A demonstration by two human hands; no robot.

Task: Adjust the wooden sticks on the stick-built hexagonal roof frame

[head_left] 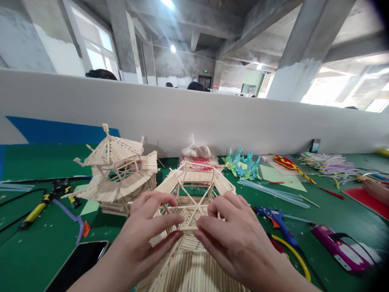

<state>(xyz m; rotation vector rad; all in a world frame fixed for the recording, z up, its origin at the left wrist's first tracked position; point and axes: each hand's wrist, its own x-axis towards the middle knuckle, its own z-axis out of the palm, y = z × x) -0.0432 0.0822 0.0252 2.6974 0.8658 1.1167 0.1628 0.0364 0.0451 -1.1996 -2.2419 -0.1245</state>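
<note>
Between my two hands a short wooden stick (189, 229) lies level. My left hand (152, 221) pinches its left end between thumb and fingers, and my right hand (226, 227) pinches the right end. Both hands are over a model pavilion roof (197, 267) built of thin wooden sticks, with a frame of crossed sticks (197, 202) at its middle. Parts of that model are hidden behind my hands and wrists. On the left stands a second stick-built pavilion (118, 174) with tiered roofs and upturned corners.
A phone (79, 265) and yellow-black pliers (36, 211) lie at left. To the right are a blue glue gun (279, 223), clear glue sticks (273, 192), a purple device (340, 247) and a folded-paper lotus (241, 164). Another person's hand (377, 190) rests far right. A white partition (182, 113) stands behind.
</note>
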